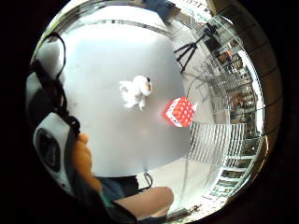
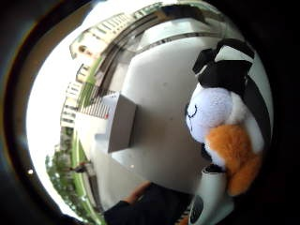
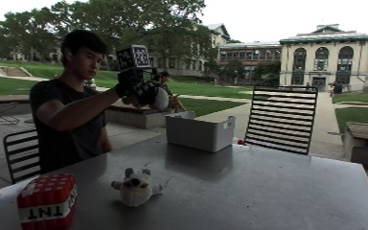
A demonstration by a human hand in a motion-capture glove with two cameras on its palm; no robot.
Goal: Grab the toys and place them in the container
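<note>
Two toys remain on the table (image 3: 254, 187): white plush (image 3: 135, 187), red TNT block (image 3: 46, 201). My gloved right hand (image 3: 136, 86) grips an orange-and-white plush (image 2: 225, 136) raised above the table, container (image 3: 199, 130) at its 4 o'clock.

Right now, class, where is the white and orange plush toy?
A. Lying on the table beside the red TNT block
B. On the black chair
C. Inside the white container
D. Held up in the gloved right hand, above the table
D: the outside view shows the gloved right hand raised and gripping the plush toy, short of the white container.
</note>
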